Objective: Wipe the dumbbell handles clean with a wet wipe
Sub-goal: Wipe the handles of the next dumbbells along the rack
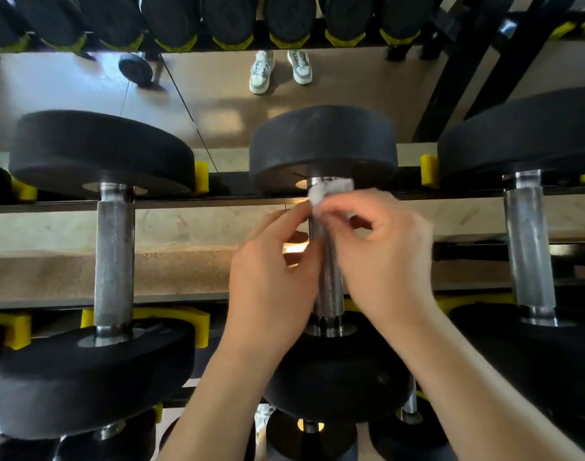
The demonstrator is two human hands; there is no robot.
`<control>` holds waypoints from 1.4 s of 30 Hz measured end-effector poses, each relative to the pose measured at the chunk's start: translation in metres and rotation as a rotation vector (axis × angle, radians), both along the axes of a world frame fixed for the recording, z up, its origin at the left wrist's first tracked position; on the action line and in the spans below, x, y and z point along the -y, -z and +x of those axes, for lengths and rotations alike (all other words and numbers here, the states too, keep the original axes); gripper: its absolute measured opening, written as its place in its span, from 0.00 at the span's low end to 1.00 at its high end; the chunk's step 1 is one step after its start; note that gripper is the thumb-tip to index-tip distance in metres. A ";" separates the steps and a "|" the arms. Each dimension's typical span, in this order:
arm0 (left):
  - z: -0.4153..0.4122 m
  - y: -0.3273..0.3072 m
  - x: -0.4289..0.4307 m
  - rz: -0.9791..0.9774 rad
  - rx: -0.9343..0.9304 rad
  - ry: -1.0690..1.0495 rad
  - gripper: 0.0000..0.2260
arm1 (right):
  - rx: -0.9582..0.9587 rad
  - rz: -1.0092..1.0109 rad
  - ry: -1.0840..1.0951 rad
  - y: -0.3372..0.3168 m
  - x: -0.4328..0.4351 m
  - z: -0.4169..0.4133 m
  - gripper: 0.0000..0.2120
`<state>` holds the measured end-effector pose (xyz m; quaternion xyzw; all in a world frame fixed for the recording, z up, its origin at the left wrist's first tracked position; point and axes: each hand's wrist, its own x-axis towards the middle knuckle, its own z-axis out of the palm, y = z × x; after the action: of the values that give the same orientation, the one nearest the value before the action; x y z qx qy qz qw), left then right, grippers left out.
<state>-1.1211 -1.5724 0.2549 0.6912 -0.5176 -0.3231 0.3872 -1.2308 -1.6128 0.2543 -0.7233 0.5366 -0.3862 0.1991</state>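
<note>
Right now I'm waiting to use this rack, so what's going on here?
A person is cleaning the middle dumbbell's handle on the rack. The left hand and the right hand both pinch a white wet wipe wrapped round the far end of the handle, right against the far weight head. The left dumbbell and the right dumbbell rest by their yellow cradles, untouched.

Crumpled white wipe (pixel 318 193) wraps the far end of the knurled steel middle handle (pixel 329 289); left handle (pixel 114 257) and right handle (pixel 529 247) lie parallel.
</note>
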 end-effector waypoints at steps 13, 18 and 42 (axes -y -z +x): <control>0.007 -0.002 0.023 -0.319 0.473 0.158 0.14 | 0.144 0.126 0.036 0.003 -0.003 -0.010 0.11; 0.011 -0.011 0.032 -0.090 0.279 -0.071 0.08 | 0.013 0.167 -0.102 -0.005 0.005 -0.002 0.15; -0.017 -0.025 -0.002 0.212 0.963 0.267 0.11 | 0.210 0.513 0.022 0.005 -0.033 -0.034 0.17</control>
<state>-1.1383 -1.5701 0.2795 0.7249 -0.6856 -0.0653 -0.0119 -1.2651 -1.5799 0.2491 -0.5996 0.6010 -0.3126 0.4261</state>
